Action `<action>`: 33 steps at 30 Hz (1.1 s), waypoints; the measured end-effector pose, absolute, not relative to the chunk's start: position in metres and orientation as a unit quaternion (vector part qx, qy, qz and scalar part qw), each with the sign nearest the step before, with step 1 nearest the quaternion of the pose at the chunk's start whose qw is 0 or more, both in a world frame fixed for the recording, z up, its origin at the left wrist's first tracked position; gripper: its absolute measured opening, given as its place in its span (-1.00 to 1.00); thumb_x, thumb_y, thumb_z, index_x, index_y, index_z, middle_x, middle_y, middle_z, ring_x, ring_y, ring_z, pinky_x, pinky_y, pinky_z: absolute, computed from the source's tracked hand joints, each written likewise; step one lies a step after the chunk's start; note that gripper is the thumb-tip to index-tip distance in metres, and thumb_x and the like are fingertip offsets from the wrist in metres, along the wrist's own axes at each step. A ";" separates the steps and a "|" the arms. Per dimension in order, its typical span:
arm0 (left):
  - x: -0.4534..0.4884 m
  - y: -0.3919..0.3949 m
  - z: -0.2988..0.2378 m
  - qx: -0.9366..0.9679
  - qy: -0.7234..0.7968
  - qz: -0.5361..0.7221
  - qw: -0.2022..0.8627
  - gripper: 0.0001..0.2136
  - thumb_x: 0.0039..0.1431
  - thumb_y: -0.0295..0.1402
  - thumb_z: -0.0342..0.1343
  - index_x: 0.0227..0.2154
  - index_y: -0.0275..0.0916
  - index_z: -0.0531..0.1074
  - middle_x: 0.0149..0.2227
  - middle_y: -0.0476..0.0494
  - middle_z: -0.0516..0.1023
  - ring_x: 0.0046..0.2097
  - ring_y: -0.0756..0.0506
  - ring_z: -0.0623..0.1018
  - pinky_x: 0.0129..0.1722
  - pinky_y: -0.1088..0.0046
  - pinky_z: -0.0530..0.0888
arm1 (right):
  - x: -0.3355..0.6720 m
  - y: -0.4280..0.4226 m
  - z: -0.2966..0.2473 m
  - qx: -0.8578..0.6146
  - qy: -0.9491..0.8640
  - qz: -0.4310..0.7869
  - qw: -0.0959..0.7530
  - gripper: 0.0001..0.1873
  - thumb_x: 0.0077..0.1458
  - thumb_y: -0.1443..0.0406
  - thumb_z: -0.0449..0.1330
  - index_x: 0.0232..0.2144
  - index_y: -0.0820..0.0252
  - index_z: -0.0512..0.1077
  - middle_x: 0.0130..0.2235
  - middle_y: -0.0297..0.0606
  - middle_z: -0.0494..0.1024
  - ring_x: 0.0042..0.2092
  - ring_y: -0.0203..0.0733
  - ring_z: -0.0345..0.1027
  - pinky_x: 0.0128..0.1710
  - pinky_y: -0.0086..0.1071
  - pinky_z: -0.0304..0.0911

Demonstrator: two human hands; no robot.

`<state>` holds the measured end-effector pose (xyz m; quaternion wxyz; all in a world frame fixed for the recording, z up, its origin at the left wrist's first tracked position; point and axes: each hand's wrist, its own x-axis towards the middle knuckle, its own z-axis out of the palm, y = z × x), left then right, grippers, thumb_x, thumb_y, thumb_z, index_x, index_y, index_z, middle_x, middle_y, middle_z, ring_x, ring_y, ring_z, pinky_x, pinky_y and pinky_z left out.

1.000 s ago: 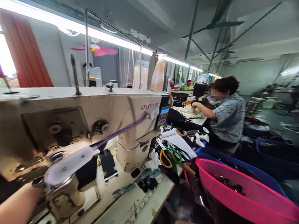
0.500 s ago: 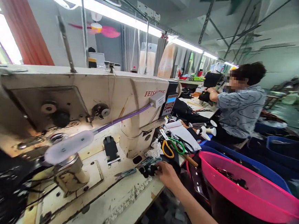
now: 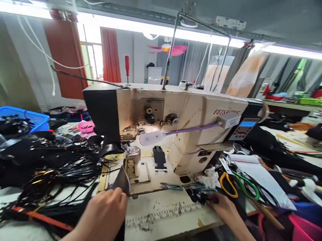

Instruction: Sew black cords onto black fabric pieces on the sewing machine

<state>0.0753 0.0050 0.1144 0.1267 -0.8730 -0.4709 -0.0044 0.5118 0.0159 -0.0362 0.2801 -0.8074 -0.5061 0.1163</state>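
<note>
My left hand (image 3: 108, 207) is closed in a fist around a dark, flat strip of material (image 3: 122, 180), whose upper end sticks up beside the sewing machine's post bed (image 3: 133, 157). My right hand (image 3: 223, 208) rests at the table's right front, fingers bent and pressed together on a pile of small black pieces (image 3: 195, 195). What exactly its fingertips hold is hidden. Left of that pile lies a pair of thread snips (image 3: 171, 186). The sewing machine (image 3: 195, 104) stands directly ahead, with a lit control panel (image 3: 244, 129) at its right end.
Black straps and cords (image 3: 71, 161) are heaped on the left, near a blue basket (image 3: 42, 120). Yellow-handled and green-handled scissors (image 3: 230, 185), a notepad (image 3: 259, 176) and thread spools (image 3: 308, 189) lie on the right. A pink tub (image 3: 310, 236) stands below the table's right edge.
The view has swung left, bringing my left hand and its dark strip into sight. My right hand stays at the small black pieces. The co-worker has mostly left the picture at right.
</note>
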 end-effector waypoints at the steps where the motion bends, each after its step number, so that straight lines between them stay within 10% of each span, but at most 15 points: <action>1: 0.091 0.003 0.103 -0.875 -0.467 -0.009 0.129 -0.69 -0.03 -0.75 -0.03 -0.44 -0.27 0.52 -0.45 -0.16 0.54 -0.40 -0.18 0.55 -0.46 0.37 0.31 | 0.511 0.016 -0.034 -0.808 -0.501 0.118 0.287 -0.93 -0.29 0.25 0.19 -0.64 0.10 0.38 -0.54 -0.19 0.55 -0.39 0.07 0.47 -0.39 -0.24 0.26; 5: 0.122 0.010 0.071 -0.870 -0.430 -0.162 0.180 -0.84 -0.01 -0.67 0.09 -0.54 -0.32 0.48 -0.53 -0.17 0.49 -0.42 -0.18 0.50 -0.43 0.32 0.30 | 0.470 0.012 -0.003 -0.774 -0.496 0.146 0.366 -0.76 -0.17 0.10 0.15 -0.48 0.12 0.39 -0.38 -0.09 0.59 -0.26 0.11 0.48 -0.23 -0.15 0.33; 10: 0.125 0.009 0.075 -0.846 -0.429 -0.261 0.180 -0.90 0.13 -0.54 0.06 -0.45 -0.26 0.42 -0.46 -0.14 0.49 -0.31 -0.16 0.45 -0.28 0.23 0.29 | 0.333 -0.002 0.058 -0.429 -0.579 0.476 0.504 -0.73 0.00 0.11 0.32 -0.40 0.15 0.41 -0.24 -0.19 0.52 -0.34 -0.20 0.40 -0.29 -0.30 0.34; 13: 0.118 0.003 0.086 -0.754 -0.405 -0.508 0.092 -0.90 0.20 -0.52 -0.05 -0.37 -0.19 0.29 -0.40 -0.09 0.44 -0.30 -0.12 0.39 -0.24 0.21 0.28 | 0.273 0.001 0.077 -0.280 -0.609 0.591 0.449 -0.78 0.14 0.11 0.24 -0.34 0.12 0.38 0.08 -0.17 0.35 -0.31 -0.27 0.38 -0.34 -0.33 0.34; 18: 0.099 -0.003 0.086 -0.585 -0.331 -0.739 0.034 -0.89 0.24 -0.51 -0.12 -0.27 -0.14 0.18 -0.30 -0.12 0.35 -0.22 -0.12 0.36 -0.17 0.19 0.31 | 0.246 0.029 0.079 -0.235 -0.693 0.625 0.271 -0.76 0.12 0.16 0.27 -0.22 0.13 0.37 -0.23 -0.29 0.37 -0.28 -0.24 0.35 -0.28 -0.35 0.32; 25: 0.050 -0.007 0.098 -0.687 -0.479 -0.396 -0.376 -0.55 -0.22 -0.21 0.40 -0.23 -0.21 0.43 -0.24 -0.06 0.48 -0.19 -0.13 0.45 -0.20 0.38 0.36 | 0.257 0.026 0.079 -0.246 -0.658 0.623 0.345 -0.75 0.15 0.13 0.24 -0.37 0.19 0.34 -0.26 -0.33 0.29 -0.29 -0.29 0.33 -0.26 -0.38 0.27; 33: 0.050 0.003 0.107 -0.711 -0.472 -0.218 -0.473 -0.74 -0.14 -0.25 0.31 -0.36 -0.25 0.49 -0.46 0.10 0.39 -0.39 0.00 0.33 -0.44 0.52 0.22 | 0.254 0.005 0.091 -0.297 -0.654 0.587 0.373 -0.75 0.10 0.22 0.28 -0.43 0.20 0.28 -0.26 -0.34 0.26 -0.35 -0.33 0.30 -0.33 -0.42 0.25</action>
